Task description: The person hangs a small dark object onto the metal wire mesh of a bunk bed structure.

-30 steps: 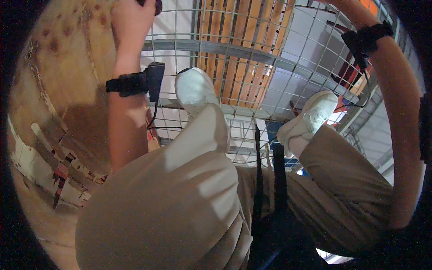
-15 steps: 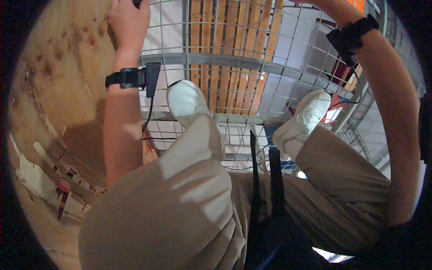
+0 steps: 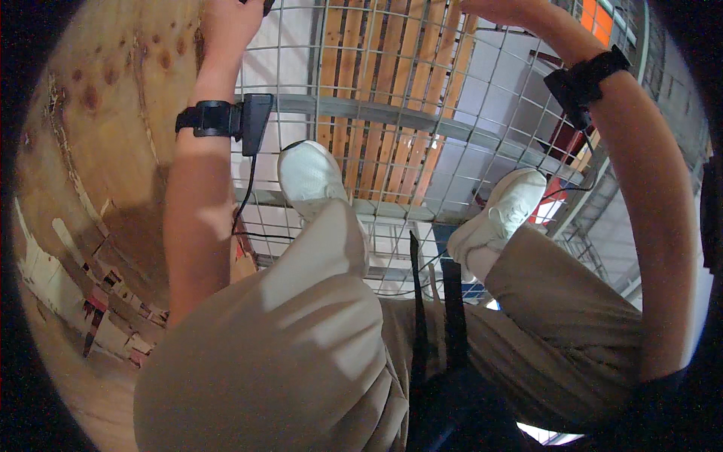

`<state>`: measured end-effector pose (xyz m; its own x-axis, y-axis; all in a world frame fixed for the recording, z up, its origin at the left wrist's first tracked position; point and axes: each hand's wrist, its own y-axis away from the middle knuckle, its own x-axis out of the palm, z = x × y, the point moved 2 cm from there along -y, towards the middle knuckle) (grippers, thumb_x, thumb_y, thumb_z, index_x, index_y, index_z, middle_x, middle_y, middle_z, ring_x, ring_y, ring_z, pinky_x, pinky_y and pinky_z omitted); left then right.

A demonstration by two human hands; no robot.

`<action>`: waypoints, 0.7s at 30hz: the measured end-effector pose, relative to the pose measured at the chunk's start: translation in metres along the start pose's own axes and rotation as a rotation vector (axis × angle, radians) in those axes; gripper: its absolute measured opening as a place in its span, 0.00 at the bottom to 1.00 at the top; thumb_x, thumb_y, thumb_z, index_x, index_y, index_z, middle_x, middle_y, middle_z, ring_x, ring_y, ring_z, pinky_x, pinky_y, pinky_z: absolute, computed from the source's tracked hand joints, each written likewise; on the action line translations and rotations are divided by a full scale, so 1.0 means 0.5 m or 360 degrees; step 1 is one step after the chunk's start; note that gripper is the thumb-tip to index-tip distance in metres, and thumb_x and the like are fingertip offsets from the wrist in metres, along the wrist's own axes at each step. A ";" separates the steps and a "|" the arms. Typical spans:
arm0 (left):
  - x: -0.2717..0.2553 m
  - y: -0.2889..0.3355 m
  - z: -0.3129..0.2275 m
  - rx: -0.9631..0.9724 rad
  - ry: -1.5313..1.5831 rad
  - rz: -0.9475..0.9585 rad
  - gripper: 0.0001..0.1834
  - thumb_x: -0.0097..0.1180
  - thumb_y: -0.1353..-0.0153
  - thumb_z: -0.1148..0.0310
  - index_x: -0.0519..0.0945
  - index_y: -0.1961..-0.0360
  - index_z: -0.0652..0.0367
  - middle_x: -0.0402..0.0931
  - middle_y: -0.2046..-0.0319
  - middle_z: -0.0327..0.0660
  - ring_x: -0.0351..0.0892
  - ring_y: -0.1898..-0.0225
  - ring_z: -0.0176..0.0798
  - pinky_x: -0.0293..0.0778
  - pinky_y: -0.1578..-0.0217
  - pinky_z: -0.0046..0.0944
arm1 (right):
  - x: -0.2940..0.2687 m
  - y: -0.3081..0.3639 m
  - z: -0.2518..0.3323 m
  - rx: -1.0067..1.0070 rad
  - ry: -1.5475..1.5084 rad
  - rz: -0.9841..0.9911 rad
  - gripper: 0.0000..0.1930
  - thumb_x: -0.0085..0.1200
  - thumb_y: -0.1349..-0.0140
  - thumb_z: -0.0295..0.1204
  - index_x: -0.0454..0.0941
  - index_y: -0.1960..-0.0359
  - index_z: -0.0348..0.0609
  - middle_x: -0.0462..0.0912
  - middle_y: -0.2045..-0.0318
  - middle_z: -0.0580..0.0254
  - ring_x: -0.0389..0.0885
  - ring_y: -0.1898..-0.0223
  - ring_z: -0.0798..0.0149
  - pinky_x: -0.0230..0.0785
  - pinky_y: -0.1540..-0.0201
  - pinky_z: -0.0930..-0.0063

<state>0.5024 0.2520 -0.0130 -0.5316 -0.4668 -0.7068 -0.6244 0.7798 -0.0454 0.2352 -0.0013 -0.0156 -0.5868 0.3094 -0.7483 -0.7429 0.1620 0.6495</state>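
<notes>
My left hand (image 3: 232,29) is at the top edge, beside a wooden panel. It is closed, with part of a small black object (image 3: 267,6) showing at its fingers; the rest lies outside the picture. Farther right, my right hand (image 3: 497,10) reaches in over the wire mesh (image 3: 297,68), its fingers pointing left and partly cut off by the top edge. Whether it holds anything does not show. Each wrist wears a black strap with a black device, the left one (image 3: 257,124) and the right one (image 3: 568,94), both trailing a thin cable.
My white shoes, left (image 3: 309,172) and right (image 3: 516,197), rest on the mesh. Orange-brown wooden slats (image 3: 369,68) lie beneath it, with a grey metal bar (image 3: 376,111) crossing. The wooden panel (image 3: 105,151) fills the left side, its lower part splintered. Dark straps (image 3: 452,309) hang before me.
My left hand has shifted slightly right and the right hand slightly down, showing more of its fingers. The view has moved a little; my feet stay on the mesh.
</notes>
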 end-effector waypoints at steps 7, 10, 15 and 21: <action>0.000 0.002 0.002 -0.0323 0.0294 -0.0001 0.16 0.56 0.36 0.76 0.74 0.48 0.70 0.78 0.55 0.46 0.77 0.51 0.43 0.73 0.49 0.40 | -0.034 0.042 0.035 0.0206 -0.0294 -0.0066 0.30 0.53 0.40 0.35 0.67 0.35 0.42 0.83 0.59 0.45 0.82 0.57 0.45 0.74 0.58 0.51; 0.014 0.012 -0.011 -0.0597 0.0780 -0.0059 0.14 0.55 0.34 0.76 0.74 0.48 0.69 0.78 0.53 0.46 0.77 0.49 0.43 0.72 0.48 0.38 | -0.052 0.055 0.052 0.0228 -0.0426 -0.0003 0.30 0.53 0.41 0.34 0.66 0.35 0.42 0.83 0.59 0.45 0.82 0.58 0.45 0.74 0.58 0.50; -0.026 0.035 0.068 -0.0575 0.1077 0.0019 0.18 0.59 0.37 0.71 0.76 0.47 0.67 0.81 0.55 0.46 0.80 0.50 0.45 0.75 0.49 0.42 | -0.045 0.038 0.050 0.0173 -0.0409 -0.0054 0.31 0.52 0.41 0.33 0.65 0.33 0.43 0.83 0.58 0.44 0.81 0.56 0.45 0.73 0.56 0.50; -0.013 0.010 -0.002 -0.0885 0.1440 0.0012 0.17 0.59 0.37 0.72 0.76 0.47 0.66 0.81 0.54 0.46 0.80 0.50 0.45 0.75 0.48 0.41 | -0.029 0.055 0.022 0.0138 -0.0278 -0.0079 0.32 0.53 0.42 0.33 0.65 0.33 0.46 0.82 0.56 0.43 0.81 0.55 0.44 0.74 0.54 0.49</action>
<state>0.5020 0.2582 -0.0079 -0.6219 -0.7776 0.0929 -0.6715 0.5905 0.4475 0.2270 0.0092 0.0145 -0.4796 0.4557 -0.7499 -0.7347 0.2587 0.6271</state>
